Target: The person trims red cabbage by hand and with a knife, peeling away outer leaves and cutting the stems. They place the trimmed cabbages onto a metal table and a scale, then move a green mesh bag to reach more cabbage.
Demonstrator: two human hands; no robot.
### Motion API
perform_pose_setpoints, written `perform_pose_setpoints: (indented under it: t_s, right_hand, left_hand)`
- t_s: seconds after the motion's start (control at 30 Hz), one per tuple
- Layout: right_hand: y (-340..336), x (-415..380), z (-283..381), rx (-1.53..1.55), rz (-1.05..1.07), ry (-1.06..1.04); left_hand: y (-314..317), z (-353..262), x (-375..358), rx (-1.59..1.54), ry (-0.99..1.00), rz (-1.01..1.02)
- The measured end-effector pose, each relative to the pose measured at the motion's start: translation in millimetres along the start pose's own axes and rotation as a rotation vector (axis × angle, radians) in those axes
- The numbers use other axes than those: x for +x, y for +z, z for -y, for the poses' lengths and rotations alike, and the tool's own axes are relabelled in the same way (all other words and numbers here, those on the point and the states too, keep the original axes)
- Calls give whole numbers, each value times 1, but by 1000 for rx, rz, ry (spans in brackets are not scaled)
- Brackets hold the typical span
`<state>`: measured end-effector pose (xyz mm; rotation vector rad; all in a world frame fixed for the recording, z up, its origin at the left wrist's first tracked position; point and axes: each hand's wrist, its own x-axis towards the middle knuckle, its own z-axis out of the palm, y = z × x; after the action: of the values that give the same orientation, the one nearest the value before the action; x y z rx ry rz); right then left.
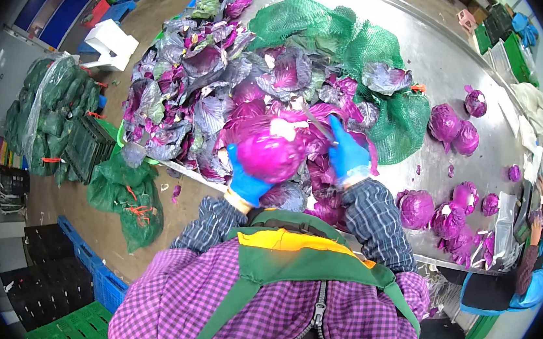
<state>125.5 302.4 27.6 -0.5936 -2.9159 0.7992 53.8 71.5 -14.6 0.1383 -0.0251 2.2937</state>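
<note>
At the near edge of the long stainless steel table (pixel 439 61), you have a round, glossy red cabbage head (pixel 271 155) gripped against you. Your left hand (pixel 244 179), in a blue rubber glove, is wrapped around its lower left side, cradling it so that the pale cut stem faces up and away from you. Your right hand (pixel 346 154), gloved the same way, is closed around the handle of a thin-bladed knife (pixel 316 123), whose blade points up and left toward the stem end, a grip that looks suited to trimming there. The hands sit apart, one on each side of the head.

Right behind the cabbage, a big heap of loose purple outer leaves (pixel 187 89) spreads across the table, with a crumpled green mesh sack (pixel 336 38) lying over its far side. To your right, well apart from your hands, several trimmed red cabbage heads (pixel 449 124) rest on bare steel, more of them nearer the table's right end, where another person in a blue jacket (pixel 536 273) works. Down on the floor to your left sit tied green mesh bags (pixel 126 195).
</note>
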Motion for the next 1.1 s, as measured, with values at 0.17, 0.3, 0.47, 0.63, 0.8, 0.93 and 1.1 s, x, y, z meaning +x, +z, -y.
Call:
perform_pose_setpoints:
  t_s: [0.17,0.3,0.47,0.63,0.8,0.93,1.1]
  right_hand:
    - [24,-12,-50,677,-256,-104]
    - [-46,-23,22,1423,59,-16]
    - [-7,-8,-10,2144,141,198]
    - [-46,-21,-22,2473,-251,149]
    - [-49,-53,-90,2786,-374,-6]
    - [-81,-101,-146,2887,-363,-35]
    - [-116,-174,-214,2447,-631,-103]
  left_hand:
    - [29,-17,4,292,-6,127]
    - [67,-10,34,609,-32,-241]
    - [114,20,77,1249,-40,-21]
    - [132,49,93,965,-182,66]
    - [116,110,92,1045,-343,46]
    - [110,187,92,1138,-473,120]
    - [118,303,90,1006,-730,174]
